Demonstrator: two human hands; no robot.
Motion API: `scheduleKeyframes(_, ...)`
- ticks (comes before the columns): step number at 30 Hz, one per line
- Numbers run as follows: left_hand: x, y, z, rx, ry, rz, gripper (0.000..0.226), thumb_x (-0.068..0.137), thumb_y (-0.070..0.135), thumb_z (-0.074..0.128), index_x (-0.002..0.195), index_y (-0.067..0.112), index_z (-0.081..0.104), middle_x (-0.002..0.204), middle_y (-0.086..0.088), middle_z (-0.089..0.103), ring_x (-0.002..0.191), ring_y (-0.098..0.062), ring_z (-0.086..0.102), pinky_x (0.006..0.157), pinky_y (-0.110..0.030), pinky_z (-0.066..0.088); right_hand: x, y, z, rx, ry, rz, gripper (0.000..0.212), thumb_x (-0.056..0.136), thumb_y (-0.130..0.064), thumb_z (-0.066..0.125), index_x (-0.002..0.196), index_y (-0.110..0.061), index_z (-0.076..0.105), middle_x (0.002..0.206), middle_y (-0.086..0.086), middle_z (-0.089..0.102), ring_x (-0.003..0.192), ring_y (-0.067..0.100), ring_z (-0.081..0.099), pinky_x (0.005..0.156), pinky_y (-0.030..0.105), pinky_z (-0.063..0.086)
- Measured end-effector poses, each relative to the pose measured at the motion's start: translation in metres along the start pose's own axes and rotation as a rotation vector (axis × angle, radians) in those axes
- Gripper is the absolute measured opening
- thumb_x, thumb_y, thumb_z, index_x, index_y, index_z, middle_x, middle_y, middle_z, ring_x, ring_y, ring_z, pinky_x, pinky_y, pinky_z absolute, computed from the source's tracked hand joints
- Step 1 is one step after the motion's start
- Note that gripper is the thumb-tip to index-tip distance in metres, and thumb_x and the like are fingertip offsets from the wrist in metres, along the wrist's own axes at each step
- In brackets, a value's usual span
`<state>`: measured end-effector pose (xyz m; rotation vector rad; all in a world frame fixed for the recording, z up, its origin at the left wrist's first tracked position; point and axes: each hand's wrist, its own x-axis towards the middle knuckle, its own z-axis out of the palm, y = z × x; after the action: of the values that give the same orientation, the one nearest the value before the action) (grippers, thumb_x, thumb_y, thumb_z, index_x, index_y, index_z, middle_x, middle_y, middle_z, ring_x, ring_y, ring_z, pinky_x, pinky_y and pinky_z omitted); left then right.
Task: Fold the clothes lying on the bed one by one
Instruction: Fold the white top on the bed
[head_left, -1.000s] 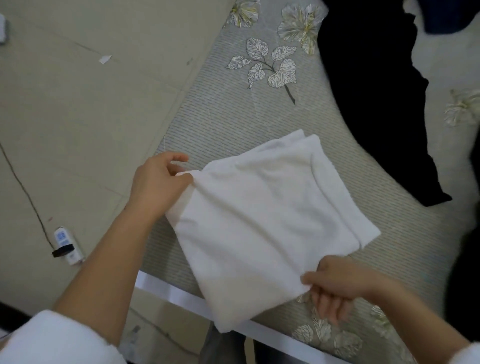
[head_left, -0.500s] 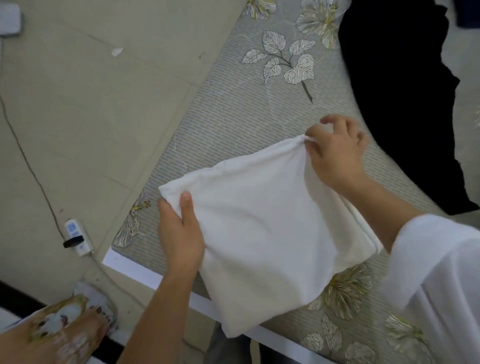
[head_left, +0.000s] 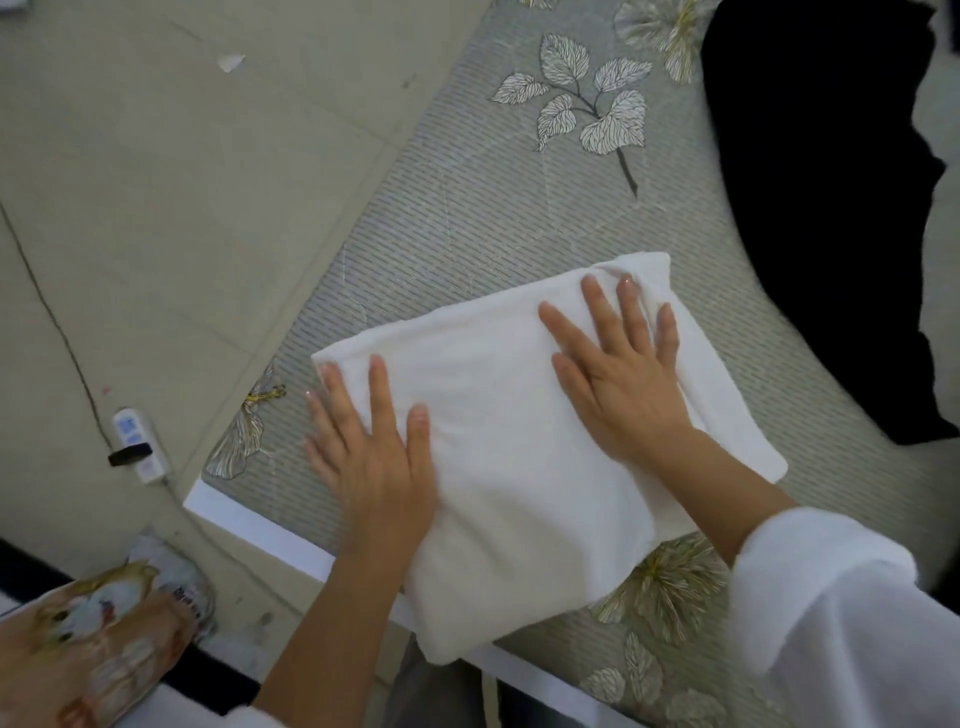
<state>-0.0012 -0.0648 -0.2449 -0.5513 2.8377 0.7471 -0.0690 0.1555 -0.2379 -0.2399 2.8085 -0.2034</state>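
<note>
White folded garment (head_left: 519, 467) lies flat at the near corner of the bed (head_left: 467, 208), one corner overhanging the bed's edge. Left hand (head_left: 374, 457) and right hand (head_left: 618, 379) both press palm-down on it, fingers (head_left: 600, 312) straight and spread, grasping nothing. The left hand is on its left edge, the right hand on its far right part. Black garment (head_left: 821, 208) lies well to the right, nearer the right hand, and is likely the next pick.

Left hand (head_left: 371, 457), right hand (head_left: 626, 387) released white garment (head_left: 519, 467), now pressing flat.

The folded cloth (head_left: 509, 441) is plain white; the bed cover (head_left: 467, 208) grey-green with pale leaves; the garment (head_left: 831, 208) black.
</note>
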Motion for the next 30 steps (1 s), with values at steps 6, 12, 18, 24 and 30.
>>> scheduleKeyframes(6, 0.005, -0.006, -0.006, -0.118, -0.066, 0.048, 0.064, 0.095, 0.048, 0.032, 0.153, 0.029, 0.011, 0.160, -0.009, -0.011, 0.147, -0.025, -0.006, 0.117, -0.051, 0.006, -0.001, 0.018, -0.004, 0.224, 0.159, 0.048, 0.053, 0.096, -0.034, 0.041, 0.147, -0.035, 0.028, 0.159, 0.005, 0.014, 0.144, 0.023, 0.009, 0.112, 0.051, 0.009)
scheduleKeyframes(12, -0.004, -0.009, -0.031, -0.466, -0.056, -0.237, 0.080, 0.088, 0.028, 0.064, 0.151, 0.029, 0.013, 0.147, -0.011, 0.026, 0.129, -0.027, 0.038, 0.102, -0.040, 0.036, -0.021, 0.067, -0.014, 0.645, 0.145, 0.539, 0.060, 0.075, -0.049, 0.070, 0.123, -0.020, 0.050, 0.121, -0.001, 0.051, 0.112, 0.019, 0.049, 0.091, 0.034, 0.042)
scheduleKeyframes(18, -0.021, -0.010, -0.035, -0.585, -0.199, -0.536, 0.050, 0.082, 0.037, 0.065, 0.125, 0.020, 0.046, 0.095, 0.016, 0.054, 0.087, -0.010, 0.056, 0.063, -0.028, 0.041, -0.027, 0.081, -0.026, 0.678, -0.068, 0.560, 0.048, 0.065, -0.063, 0.074, 0.092, -0.025, 0.060, 0.088, -0.014, 0.060, 0.078, 0.005, 0.056, 0.058, 0.025, 0.036)
scheduleKeyframes(24, -0.019, -0.014, -0.044, -0.674, -0.324, -0.575, 0.041, 0.075, 0.026, 0.068, 0.112, 0.018, 0.053, 0.098, 0.002, 0.062, 0.087, -0.017, 0.060, 0.073, -0.037, 0.052, -0.038, 0.073, -0.042, 1.066, -0.415, 0.666, 0.051, 0.053, -0.047, 0.086, 0.090, -0.018, 0.066, 0.073, -0.007, 0.075, 0.066, 0.012, 0.072, 0.054, 0.022, 0.052)
scheduleKeyframes(30, -0.031, -0.014, -0.061, -0.698, -0.432, -0.536, 0.024, 0.088, 0.016, 0.058, 0.112, 0.012, 0.059, 0.105, -0.006, 0.067, 0.088, -0.022, 0.062, 0.068, -0.033, 0.048, -0.081, 0.059, -0.037, 1.143, -0.339, 0.794, 0.058, 0.060, -0.025, 0.086, 0.110, -0.006, 0.063, 0.101, 0.008, 0.070, 0.091, 0.028, 0.066, 0.082, 0.040, 0.055)
